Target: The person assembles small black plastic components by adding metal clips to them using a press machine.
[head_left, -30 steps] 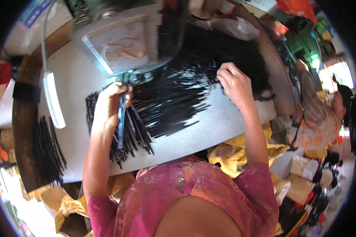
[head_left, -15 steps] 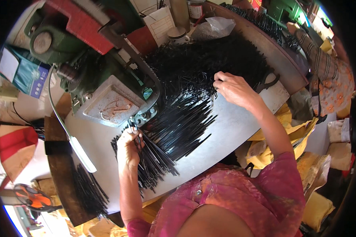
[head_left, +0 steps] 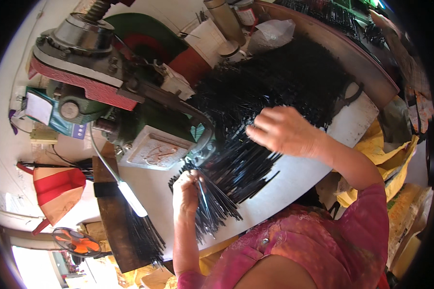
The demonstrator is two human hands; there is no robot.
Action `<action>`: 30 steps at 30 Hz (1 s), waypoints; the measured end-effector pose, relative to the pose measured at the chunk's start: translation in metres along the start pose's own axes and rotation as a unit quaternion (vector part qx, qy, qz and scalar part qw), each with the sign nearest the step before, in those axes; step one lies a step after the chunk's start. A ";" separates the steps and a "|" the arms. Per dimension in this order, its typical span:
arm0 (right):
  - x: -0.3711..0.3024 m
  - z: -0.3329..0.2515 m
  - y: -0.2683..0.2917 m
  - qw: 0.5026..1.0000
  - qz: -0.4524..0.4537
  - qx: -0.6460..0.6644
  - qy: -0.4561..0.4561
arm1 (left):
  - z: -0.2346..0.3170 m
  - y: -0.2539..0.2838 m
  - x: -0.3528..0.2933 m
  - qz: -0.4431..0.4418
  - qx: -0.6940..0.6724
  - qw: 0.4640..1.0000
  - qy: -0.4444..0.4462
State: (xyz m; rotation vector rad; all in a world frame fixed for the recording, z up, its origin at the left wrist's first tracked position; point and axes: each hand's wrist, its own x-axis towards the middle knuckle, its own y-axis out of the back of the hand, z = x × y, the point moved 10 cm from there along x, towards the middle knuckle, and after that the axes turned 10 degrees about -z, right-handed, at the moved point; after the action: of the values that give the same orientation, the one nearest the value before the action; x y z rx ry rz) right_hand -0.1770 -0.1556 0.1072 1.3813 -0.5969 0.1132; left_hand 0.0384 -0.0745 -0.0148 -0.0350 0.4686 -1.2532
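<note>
My left hand (head_left: 185,191) is closed, its thumb and fingers pinched on a thin black strip (head_left: 202,191) just below the lower end of a green and red press machine (head_left: 165,132). More loose black strips (head_left: 217,212) fan out under and beside this hand on the white tabletop. Over the right part of a large heap of black strips (head_left: 279,72) hovers my right hand (head_left: 287,134). Its fingers are bent inward and slightly blurred, and whatever lies between the fingertips cannot be made out. Aligned strips (head_left: 246,176) spread between the two hands.
A white lamp (head_left: 131,199) on a bent neck stands left of the table. Another bundle of black strips (head_left: 147,238) lies on the left edge. Behind the heap are a clear plastic bag (head_left: 273,34), a lidded mug (head_left: 229,49) and a tall flask (head_left: 224,21). Yellow sacks (head_left: 383,164) lie at right.
The whole view has swung left, so things sit further right. My right hand has shifted left over the strips relative to the heap. My left hand has drawn slightly back from the machine's end.
</note>
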 end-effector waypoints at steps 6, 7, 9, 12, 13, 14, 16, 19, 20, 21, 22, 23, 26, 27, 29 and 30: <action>0.041 -0.019 -0.075 0.946 -0.136 0.287 -0.066 | 0.003 0.002 -0.004 0.029 0.060 0.998 -0.007; 0.043 -0.020 -0.088 0.919 -0.145 0.354 -0.096 | 0.005 -0.001 -0.006 0.029 0.062 0.998 -0.012; 0.046 -0.031 -0.109 0.863 -0.166 0.461 -0.120 | -0.001 -0.002 -0.013 0.050 0.098 0.994 0.018; 0.051 -0.048 -0.124 0.835 -0.145 0.518 -0.116 | -0.004 -0.017 -0.020 0.043 0.111 0.993 0.017; 0.054 -0.048 -0.125 0.837 -0.141 0.513 -0.129 | -0.005 -0.016 -0.019 0.043 0.106 0.993 0.017; 0.054 -0.047 -0.133 0.837 -0.147 0.512 -0.130 | -0.006 -0.017 -0.017 0.040 0.099 0.994 0.013; 0.056 -0.046 -0.154 0.791 -0.131 0.582 -0.134 | -0.009 -0.011 -0.012 0.042 0.071 0.996 0.018; 0.063 -0.038 -0.141 0.799 -0.038 0.593 -0.094 | 0.002 -0.002 -0.008 0.012 0.072 0.996 -0.050; 0.061 -0.041 -0.141 0.749 -0.096 0.645 -0.119 | 0.005 0.000 -0.010 0.008 0.070 0.995 -0.068; 0.055 -0.041 -0.147 0.697 -0.132 0.686 -0.164 | 0.007 0.000 -0.011 0.017 0.086 0.994 -0.069; 0.055 -0.039 -0.149 0.674 -0.139 0.707 -0.161 | 0.011 0.001 -0.010 0.025 0.099 0.992 -0.071; 0.056 -0.035 -0.148 0.685 -0.150 0.687 -0.188 | 0.009 0.003 -0.008 0.045 0.079 0.995 -0.048; 0.059 -0.032 -0.150 0.647 -0.158 0.713 -0.221 | 0.005 0.007 0.001 0.032 0.059 0.997 -0.024; 0.059 -0.033 -0.153 0.627 -0.158 0.727 -0.232 | 0.003 0.008 0.004 0.025 0.058 0.998 -0.023; 0.060 -0.037 -0.159 0.622 -0.161 0.729 -0.238 | 0.000 0.009 0.006 0.024 0.043 0.998 -0.026; 0.061 -0.037 -0.161 0.613 -0.154 0.736 -0.242 | -0.002 0.010 0.006 0.024 0.037 0.999 -0.024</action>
State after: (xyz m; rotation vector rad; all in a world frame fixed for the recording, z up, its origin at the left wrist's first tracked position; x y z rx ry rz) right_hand -0.0467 -0.1701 -0.0101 3.2119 -0.6847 -0.1098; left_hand 0.0484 -0.0767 -0.0211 0.0086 0.3782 -1.2200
